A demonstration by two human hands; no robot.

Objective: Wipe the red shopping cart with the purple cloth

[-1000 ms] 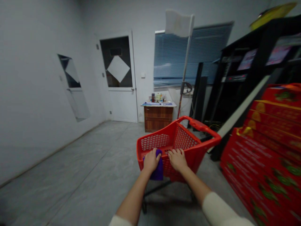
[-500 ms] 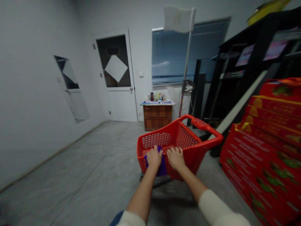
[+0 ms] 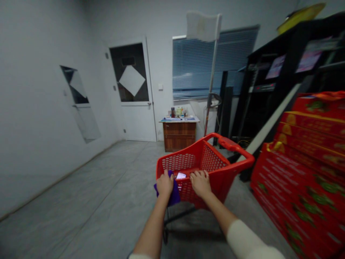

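Note:
A red plastic shopping cart (image 3: 215, 183) stands in front of me, its handle at the far right. My left hand (image 3: 165, 185) is closed on a purple cloth (image 3: 174, 194), pressing it over the near rim toward the cart's left corner. Part of the cloth hangs down outside the basket. Farther right on the same rim, my right hand (image 3: 201, 181) has its fingers hooked over the edge. Between the hands, a small bright whitish-purple item (image 3: 181, 176) shows inside the basket; its kind is unclear.
Stacked red cartons (image 3: 299, 187) rise close on the right. Behind the cart are a wooden cabinet (image 3: 180, 137) with bottles on top and a pole with a white flag (image 3: 202, 27). A white door (image 3: 140, 122) and grey concrete floor (image 3: 107, 187) lie to the left.
My left hand has slid left along the rim with the purple cloth, away from my right hand. The bright item in the basket has come into sight. My right hand stays on the rim.

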